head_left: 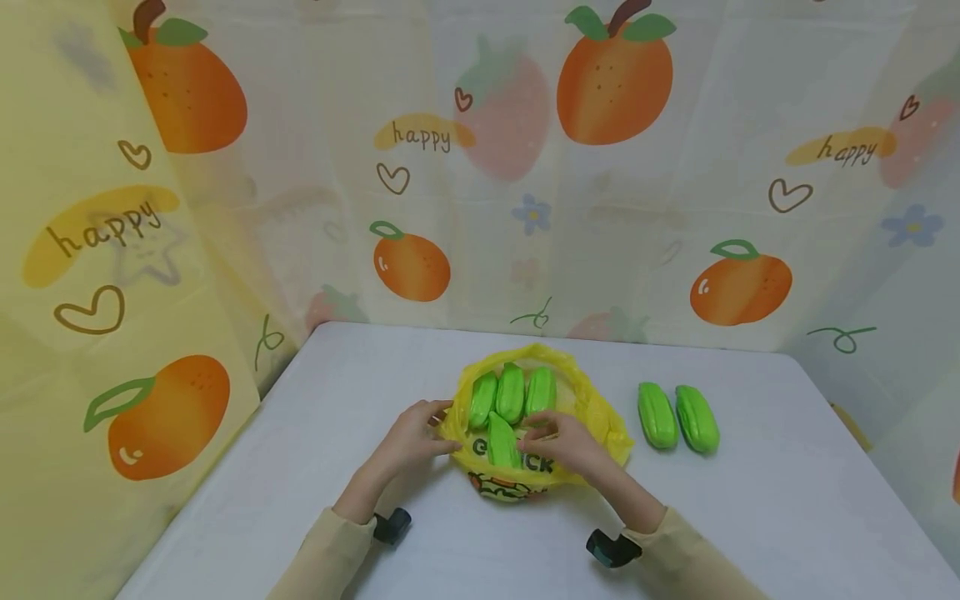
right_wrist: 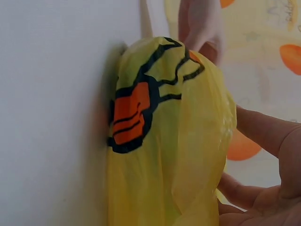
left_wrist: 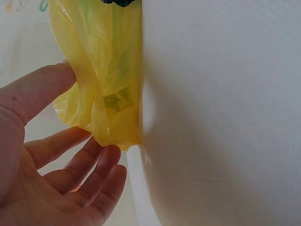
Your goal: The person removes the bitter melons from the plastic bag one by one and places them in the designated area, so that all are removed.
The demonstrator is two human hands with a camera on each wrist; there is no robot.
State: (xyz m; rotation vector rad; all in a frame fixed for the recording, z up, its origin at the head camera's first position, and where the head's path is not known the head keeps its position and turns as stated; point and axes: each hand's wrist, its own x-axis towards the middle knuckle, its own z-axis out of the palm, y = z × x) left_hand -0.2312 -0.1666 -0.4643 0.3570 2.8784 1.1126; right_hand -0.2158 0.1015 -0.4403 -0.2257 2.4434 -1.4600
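A yellow bag (head_left: 600, 417) sits low in the middle of the head view, on a white table (head_left: 787, 500). Its top is open. Three green toys (head_left: 512, 392) lie side by side inside it, and a fourth toy (head_left: 501, 440) sticks up at the near rim.

The left hand (head_left: 408, 437) is at the left rim of the bag. In the left wrist view its fingers (left_wrist: 89, 174) are nearly straight and just touch the bag's edge, so it is open and holds nothing.

The right hand (head_left: 570, 442) is at the near right rim, beside the fourth toy. Its fingers bend over the plastic. I cannot tell if it pinches the bag or the toy.

Two more green toys (head_left: 677, 417) lie to the right of the bag, apart from it.

To do this well, I think the left hand should hold the rim open and steady. The right hand should push the tilted toy down flat next to the others, so the thin bag does not fold shut.
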